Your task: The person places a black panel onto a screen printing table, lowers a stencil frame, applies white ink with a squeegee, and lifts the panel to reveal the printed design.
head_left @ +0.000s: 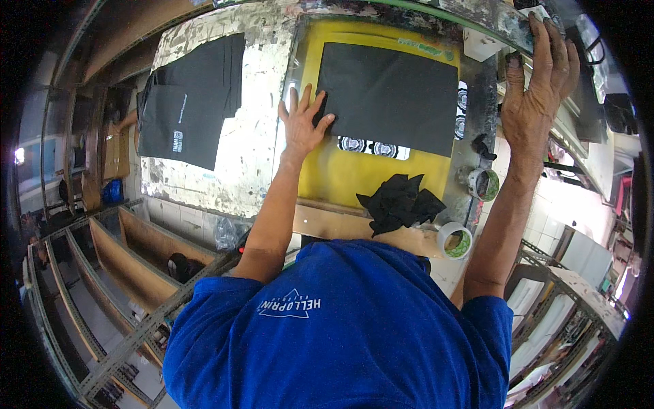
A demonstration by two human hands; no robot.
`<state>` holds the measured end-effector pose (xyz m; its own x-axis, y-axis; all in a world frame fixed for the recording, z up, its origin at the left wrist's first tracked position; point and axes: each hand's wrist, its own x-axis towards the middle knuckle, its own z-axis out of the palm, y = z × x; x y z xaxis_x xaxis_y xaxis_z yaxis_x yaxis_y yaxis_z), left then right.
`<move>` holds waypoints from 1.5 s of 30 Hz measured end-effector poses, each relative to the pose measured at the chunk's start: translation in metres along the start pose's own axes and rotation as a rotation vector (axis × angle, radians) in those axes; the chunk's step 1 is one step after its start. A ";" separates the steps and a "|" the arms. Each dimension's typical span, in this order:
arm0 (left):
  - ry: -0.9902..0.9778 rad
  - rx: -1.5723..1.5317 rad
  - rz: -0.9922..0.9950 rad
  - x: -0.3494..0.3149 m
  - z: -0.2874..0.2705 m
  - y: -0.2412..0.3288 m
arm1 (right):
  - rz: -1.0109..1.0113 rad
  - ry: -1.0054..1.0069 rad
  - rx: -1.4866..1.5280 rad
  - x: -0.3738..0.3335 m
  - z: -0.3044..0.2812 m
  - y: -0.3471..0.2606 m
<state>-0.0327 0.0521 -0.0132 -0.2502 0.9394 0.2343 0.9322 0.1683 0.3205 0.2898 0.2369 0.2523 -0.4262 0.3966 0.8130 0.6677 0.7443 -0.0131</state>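
Observation:
Fingers spread, my left hand (303, 126) rests at the left edge of a black rectangular sheet (392, 95), which looks like fabric. The sheet lies on a yellow board (327, 174), and part of a white sheet with round black prints (373, 147) shows from under it. My right hand (535, 95) is at the far right with fingers stretched and thumb apart, near the end of a green bar (449, 20); whether it touches the bar I cannot tell. Nothing shows in either hand. On the left, black pieces with small white print (194, 102) lie on a paint-stained white table (262, 75).
A crumpled black cloth (400, 204) lies on the board's near edge. To its right are two white round containers, one nearer (454, 240) and one farther (484, 184), with green inside. Wooden shelves (129, 262) stand at lower left, a metal rack (562, 300) at lower right.

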 end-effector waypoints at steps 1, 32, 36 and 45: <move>0.016 -0.017 -0.009 0.000 -0.001 0.001 | 0.005 0.005 -0.005 -0.001 0.001 0.000; -0.161 -0.102 0.029 -0.078 -0.006 0.127 | -0.026 -0.009 -0.081 0.002 0.001 0.004; -0.161 -0.109 0.027 -0.078 -0.007 0.127 | -0.027 -0.010 -0.085 0.000 0.002 0.005; -0.164 -0.128 0.067 -0.079 -0.007 0.126 | -0.032 0.000 -0.075 0.000 0.004 0.007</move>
<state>0.1029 -0.0027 0.0150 -0.1328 0.9850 0.1100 0.9020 0.0742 0.4252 0.2920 0.2440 0.2503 -0.4479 0.3730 0.8126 0.6973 0.7145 0.0564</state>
